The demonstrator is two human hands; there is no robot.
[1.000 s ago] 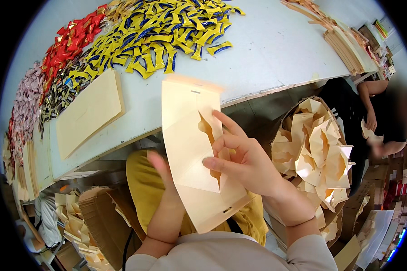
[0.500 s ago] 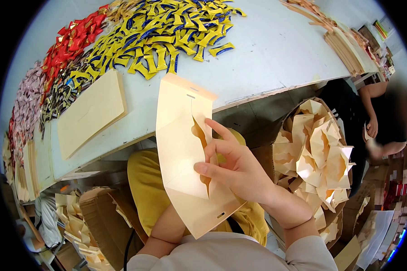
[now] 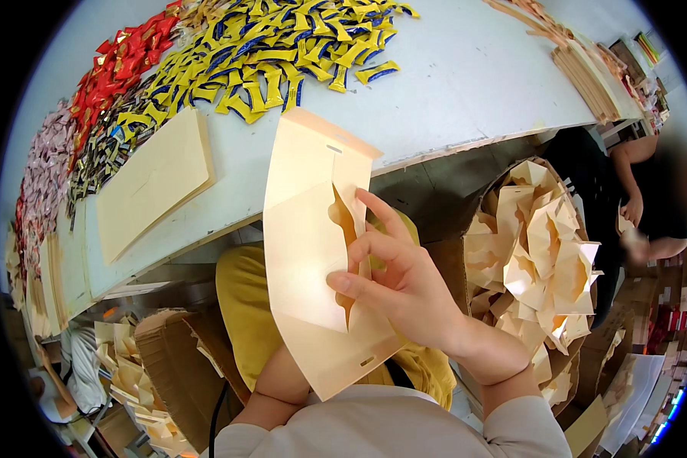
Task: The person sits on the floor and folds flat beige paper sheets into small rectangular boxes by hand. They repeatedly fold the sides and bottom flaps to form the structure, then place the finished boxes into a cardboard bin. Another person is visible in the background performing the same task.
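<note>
A cream cardboard blank point(image 3: 305, 263) with small slots near its ends and a long cut down its middle stands tilted over my lap. My right hand point(image 3: 397, 278) grips it at the cut: the thumb presses on its front face while the fingers curl at its right side. Along that cut the card bulges apart, leaving a wavy gap. Of my left arm only the forearm point(image 3: 284, 378) shows; the hand itself is hidden behind the blank.
On the white table point(image 3: 466, 84), yellow-and-blue wrapped sweets point(image 3: 282, 46) lie heaped beside red packets point(image 3: 122, 65). A stack of flat blanks point(image 3: 156, 183) rests at the table's edge. Right of me, a carton holds folded card pieces point(image 3: 542, 259); beyond it sits another person point(image 3: 645, 191).
The blank's upper end has swung slightly to the right and the gap along its cut looks wider. My right hand stays at the cut, its fingertips shifted a little.
</note>
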